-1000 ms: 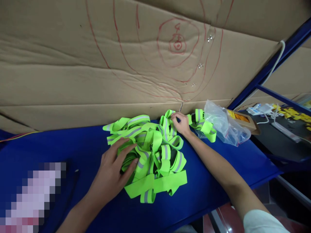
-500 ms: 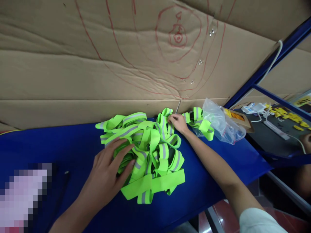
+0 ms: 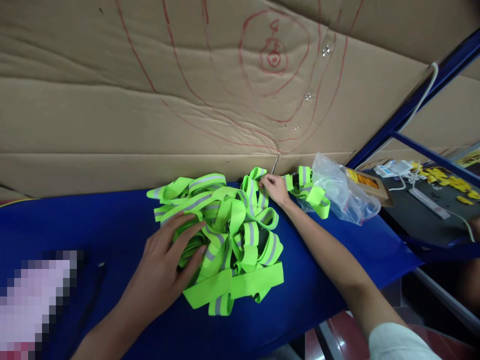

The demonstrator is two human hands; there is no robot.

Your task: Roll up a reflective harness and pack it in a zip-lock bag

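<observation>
The left hand (image 3: pixel 168 257) reaches in from the lower left, fingers spread and loosely curved over the near-left side of the bright green bands (image 3: pixel 240 215). The right hand (image 3: pixel 276 189), arm stretched from the lower right, has bent fingertips at the heap's upper right edge; whether they pinch a band I cannot tell. Compared with a second ago, both poses match, while the heap sits slightly further left in the frame. The bands are flat, looped fabric with grey stripes, heaped mid-frame on a smooth blue tabletop (image 3: pixel 116 215) before creased cardboard (image 3: pixel 93 125).
</observation>
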